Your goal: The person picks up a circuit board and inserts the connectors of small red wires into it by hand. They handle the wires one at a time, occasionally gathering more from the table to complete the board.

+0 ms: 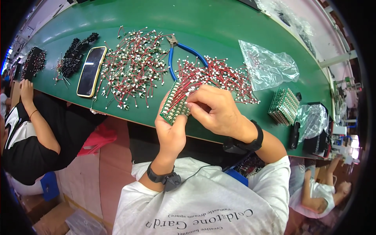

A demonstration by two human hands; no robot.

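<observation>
My left hand (172, 137) grips a green circuit board panel (169, 112) from below, its thumb along the near edge. Rows of small white parts cover the panel, and several red wires lie across its upper side. Over the panel's right edge, my right hand (219, 107) is closed in a pinch; whatever sits between those fingertips is too small to make out. Just beyond my hands spreads a pile of red wires with white connectors (229, 78). Blue-handled cutting pliers (171, 62) lie with their handles spread, one handle reaching into that pile.
On the green table (211, 23), a larger heap of wired parts (131, 64) lies left of the pliers, beside a phone (91, 72) and black bundled parts (74, 56). To the right are a clear plastic bag (270, 66) and stacked circuit boards (284, 106). A co-worker's arm (41, 125) rests at left.
</observation>
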